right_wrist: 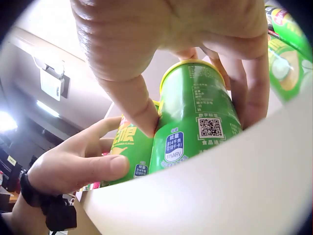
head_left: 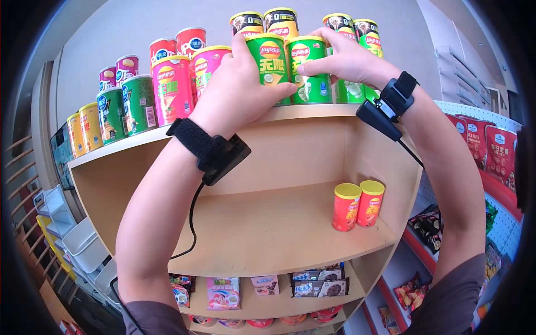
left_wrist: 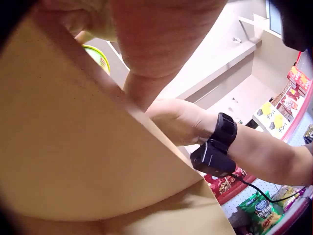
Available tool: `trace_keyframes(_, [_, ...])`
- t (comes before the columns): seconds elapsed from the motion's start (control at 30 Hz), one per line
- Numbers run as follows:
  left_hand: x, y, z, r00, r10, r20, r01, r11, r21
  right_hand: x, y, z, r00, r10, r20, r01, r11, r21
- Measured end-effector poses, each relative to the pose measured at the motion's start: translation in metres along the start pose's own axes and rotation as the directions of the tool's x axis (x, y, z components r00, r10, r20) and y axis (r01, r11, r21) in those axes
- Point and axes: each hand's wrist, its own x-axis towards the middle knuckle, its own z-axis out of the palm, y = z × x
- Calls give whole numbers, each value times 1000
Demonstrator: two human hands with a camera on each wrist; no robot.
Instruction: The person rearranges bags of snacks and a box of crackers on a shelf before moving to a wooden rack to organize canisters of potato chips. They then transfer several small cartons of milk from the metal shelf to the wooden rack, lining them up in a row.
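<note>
Left hand: partly closed round the left can, thumb across its front, fingers on its far side (left wrist view hid the fingertips, right wrist view showed the thumb better). Right hand: curled over the right can from above, thumb on the side facing the left can, other fingers down the opposite side.

Both cans were green with yellow lids, upright, side by side at the front edge of the top shelf. Couldn't tell whether they touched. Right can had its QR code toward the right wrist camera.

Just right of them: more green cans. Behind: black-topped cans in pairs. Left of the left hand, along the same shelf: pink cans with red cans behind, then dark green cans, purple cans behind those, yellow cans at the end.

Shelf below: two small red-orange cans, yellow lids, near the right wall. Under that, packets in a row. Off to the right, a rack held red bags.
</note>
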Motion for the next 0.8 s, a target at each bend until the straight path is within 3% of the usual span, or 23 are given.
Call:
trace_keyframes(0.57, [-9, 1, 10, 998, 11, -67, -11, 1000, -2, -4, 4, 5, 999, -15, -31, 13, 997, -72])
trace_keyframes(0.67, [-8, -2, 13, 994, 39, -99, -39, 999, 9, 3, 18, 7, 993, -78, -85, 67, 990, -122])
trace_keyframes(0.8, [-10, 4, 9, 997, 9, -73, -8, 1000, 11, -1, 13, 5, 998, -13, -56, 4, 989, -149])
